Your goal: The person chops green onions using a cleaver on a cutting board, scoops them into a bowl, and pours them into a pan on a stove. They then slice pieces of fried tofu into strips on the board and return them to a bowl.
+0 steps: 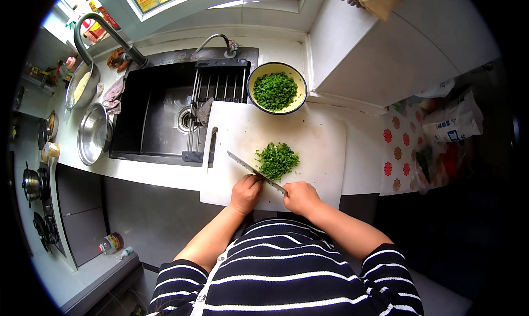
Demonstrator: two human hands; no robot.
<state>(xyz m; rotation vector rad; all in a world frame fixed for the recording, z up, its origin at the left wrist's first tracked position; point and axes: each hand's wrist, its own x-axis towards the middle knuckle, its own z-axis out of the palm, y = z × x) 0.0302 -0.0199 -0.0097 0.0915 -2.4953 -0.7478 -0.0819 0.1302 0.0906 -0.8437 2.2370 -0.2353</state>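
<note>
Right hand (301,198): fingers clamped on knife (253,171). Left hand (246,194): fingers curled beside blade; grip cannot be told. Chopped greens (279,160) lie just beyond the fingers. Apparent step: chopping; next cut calls for left fingertips tucked back.

Metal knife (256,172), smooth plastic board (322,156)

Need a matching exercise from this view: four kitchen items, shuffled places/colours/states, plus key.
Column 1
1. Kitchen knife
2. Enamel bowl
3. Steel bowl
4. Cutting board

Column 2
A. White, under a pile of chopped greens
B. Left of the sink
C. Gripped in the right hand
D. Cream inside, with a dark rim

Pairs: 1-C, 2-D, 3-B, 4-A
</note>
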